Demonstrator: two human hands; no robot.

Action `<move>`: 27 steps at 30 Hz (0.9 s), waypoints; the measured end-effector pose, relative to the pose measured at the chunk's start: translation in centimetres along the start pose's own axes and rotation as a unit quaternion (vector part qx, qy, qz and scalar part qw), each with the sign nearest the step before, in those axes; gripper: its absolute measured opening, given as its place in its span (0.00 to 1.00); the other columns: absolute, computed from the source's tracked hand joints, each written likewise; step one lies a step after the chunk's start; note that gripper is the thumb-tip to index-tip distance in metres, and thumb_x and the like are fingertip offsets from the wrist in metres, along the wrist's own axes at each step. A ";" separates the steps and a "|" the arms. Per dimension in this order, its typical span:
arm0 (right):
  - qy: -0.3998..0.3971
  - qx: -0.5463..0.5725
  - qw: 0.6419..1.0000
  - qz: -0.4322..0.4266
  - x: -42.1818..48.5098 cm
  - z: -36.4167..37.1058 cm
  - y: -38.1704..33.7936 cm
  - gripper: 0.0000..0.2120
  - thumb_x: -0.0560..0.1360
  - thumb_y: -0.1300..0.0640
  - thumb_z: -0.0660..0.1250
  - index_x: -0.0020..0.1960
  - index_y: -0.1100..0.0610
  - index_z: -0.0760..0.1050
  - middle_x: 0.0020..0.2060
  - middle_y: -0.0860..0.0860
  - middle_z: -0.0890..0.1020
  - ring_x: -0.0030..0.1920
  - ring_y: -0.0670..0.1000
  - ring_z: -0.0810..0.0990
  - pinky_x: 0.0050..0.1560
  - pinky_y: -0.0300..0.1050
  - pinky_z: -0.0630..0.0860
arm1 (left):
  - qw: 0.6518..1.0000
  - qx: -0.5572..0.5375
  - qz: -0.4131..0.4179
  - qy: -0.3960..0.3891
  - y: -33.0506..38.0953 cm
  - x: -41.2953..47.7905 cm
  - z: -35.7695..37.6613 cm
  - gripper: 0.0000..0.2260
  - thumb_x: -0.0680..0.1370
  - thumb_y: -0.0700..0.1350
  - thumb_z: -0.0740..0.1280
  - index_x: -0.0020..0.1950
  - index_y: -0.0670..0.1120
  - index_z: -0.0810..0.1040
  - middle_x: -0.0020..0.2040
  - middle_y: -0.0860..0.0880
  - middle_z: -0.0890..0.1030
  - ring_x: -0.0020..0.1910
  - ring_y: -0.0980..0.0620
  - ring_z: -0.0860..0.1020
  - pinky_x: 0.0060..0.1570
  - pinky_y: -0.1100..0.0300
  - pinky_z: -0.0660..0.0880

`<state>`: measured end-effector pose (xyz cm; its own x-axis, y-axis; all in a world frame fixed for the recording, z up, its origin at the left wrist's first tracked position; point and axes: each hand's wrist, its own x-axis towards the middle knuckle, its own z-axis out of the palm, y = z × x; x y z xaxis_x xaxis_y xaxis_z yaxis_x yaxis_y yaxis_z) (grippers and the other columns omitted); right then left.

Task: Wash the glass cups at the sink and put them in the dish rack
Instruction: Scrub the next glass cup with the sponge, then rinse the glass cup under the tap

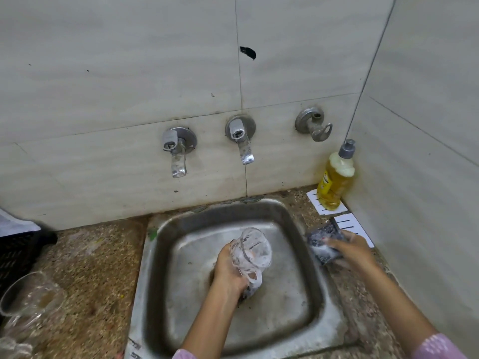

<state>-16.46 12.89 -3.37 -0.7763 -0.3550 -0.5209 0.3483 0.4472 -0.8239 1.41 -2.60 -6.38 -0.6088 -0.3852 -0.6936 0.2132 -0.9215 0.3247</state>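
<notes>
While the left grip (228, 272) is wrapping its fingers round the soapy cup (255, 251), holding it tilted above the floor of the sink (160, 229) with the mouth pointing away and the handle hanging by the palm, the right grip (355, 252) is curling over a grey scrubber (324, 244) just right of the cup, at the sink's right rim.

Slipping is looking like the main risk. Suds are coating the glass and the fingers, so a loose hold is threatening to drop the cup onto the steel below the left grip, where it is liable to chip or crack. Swinging it up toward the taps (241, 141), which are jutting from the wall beyond the grip, is inviting a knock of glass on metal. No water is showing from either spout, so rinsing is probably not yet done, and reaching for a lever with a wet hand is adding to the chance of a slip.

Left of the left grip, the desk (98, 255) is lying open up to a black crate (18, 250), probably the rack. More cups (28, 296) are crowding the desk's near-left corner, so carrying the washed one over low is risking a clink against them. Right of the right grip, room is running short: white trays (352, 226) and a soap bottle (335, 182) are filling the corner against the side wall.
</notes>
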 end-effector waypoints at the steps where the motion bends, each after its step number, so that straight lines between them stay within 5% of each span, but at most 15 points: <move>1: 0.042 -0.005 0.999 -0.003 1.0 -0.6 0.0 0.28 0.72 0.65 0.70 0.69 0.65 0.64 0.59 0.63 0.76 0.40 0.57 0.79 0.40 0.47 0.78 | 1.000 0.015 -0.005 0.003 -0.1 0.3 -0.2 0.10 0.59 0.40 0.65 0.38 0.46 0.70 0.38 0.48 0.68 0.35 0.50 0.67 0.36 0.60 0.60; 4: 0.176 -0.086 0.979 -0.052 3.3 -1.6 0.3 0.22 0.71 0.64 0.71 0.63 0.65 0.71 0.58 0.63 0.77 0.53 0.61 0.78 0.49 0.46 0.71 | 0.998 0.064 -0.025 -0.003 -0.6 1.2 -1.3 0.22 0.51 0.38 0.74 0.38 0.49 0.68 0.38 0.50 0.67 0.35 0.51 0.66 0.39 0.61 0.51; 6: 0.222 -0.105 0.965 -0.095 4.3 -1.8 0.5 0.19 0.71 0.64 0.71 0.60 0.65 0.72 0.53 0.63 0.79 0.53 0.61 0.78 0.44 0.44 0.67 | 0.998 0.051 -0.032 0.003 -0.9 1.8 -1.9 0.18 0.56 0.39 0.71 0.41 0.47 0.70 0.40 0.47 0.70 0.38 0.48 0.70 0.40 0.61 0.62; 9: 0.224 -0.206 0.936 -0.174 5.3 -1.7 0.9 0.18 0.72 0.65 0.69 0.61 0.65 0.72 0.51 0.64 0.79 0.50 0.62 0.78 0.42 0.45 0.68 | 0.999 0.036 -0.039 0.014 -1.3 2.5 -2.5 0.20 0.58 0.40 0.71 0.48 0.45 0.71 0.45 0.43 0.72 0.42 0.44 0.73 0.45 0.55 0.71; 13: 0.216 -0.437 0.848 -0.206 5.9 -1.8 2.2 0.23 0.73 0.63 0.66 0.67 0.62 0.67 0.58 0.66 0.74 0.51 0.66 0.76 0.48 0.54 0.75 | 0.998 0.034 -0.058 -0.001 -1.6 2.8 -2.9 0.23 0.55 0.40 0.72 0.48 0.45 0.71 0.45 0.44 0.72 0.42 0.45 0.73 0.41 0.56 0.72; 18: 0.207 -0.554 0.770 -0.238 6.1 -1.4 3.1 0.12 0.67 0.64 0.72 0.48 0.67 0.79 0.53 0.65 0.77 0.50 0.66 0.75 0.40 0.56 0.76 | 0.997 0.027 -0.074 -0.009 -1.8 2.5 -2.7 0.13 0.62 0.41 0.66 0.45 0.44 0.72 0.44 0.44 0.72 0.41 0.46 0.73 0.38 0.58 0.74; 21: 0.154 -0.557 0.775 -0.255 6.7 -0.9 3.7 0.14 0.70 0.65 0.67 0.56 0.68 0.78 0.55 0.66 0.78 0.51 0.66 0.77 0.48 0.61 0.77 | 0.996 0.043 -0.076 0.001 -1.6 2.6 -2.9 0.10 0.65 0.42 0.65 0.45 0.44 0.71 0.42 0.45 0.72 0.40 0.47 0.73 0.35 0.59 0.74; 24: 0.108 -0.587 0.772 -0.219 7.2 -1.0 4.4 0.25 0.77 0.53 0.60 0.71 0.61 0.64 0.69 0.64 0.66 0.64 0.65 0.70 0.66 0.61 0.66 | 0.995 0.047 -0.087 -0.001 -1.3 2.9 -3.2 0.10 0.64 0.42 0.67 0.42 0.46 0.69 0.39 0.47 0.68 0.35 0.49 0.71 0.31 0.61 0.72; 27: 0.099 -0.598 0.764 -0.222 7.5 -1.0 4.5 0.28 0.78 0.46 0.56 0.74 0.60 0.60 0.71 0.62 0.63 0.67 0.65 0.67 0.68 0.58 0.63 | 0.996 0.049 -0.080 -0.002 -1.0 2.5 -3.0 0.10 0.64 0.42 0.67 0.43 0.45 0.70 0.41 0.47 0.70 0.36 0.48 0.73 0.34 0.59 0.74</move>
<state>-21.21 13.11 -10.76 -0.7846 -0.6106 -0.1077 -0.6085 0.7916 -0.0546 1.99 -2.80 -10.33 -0.6312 -0.2343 -0.7393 0.0383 -0.9615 0.2720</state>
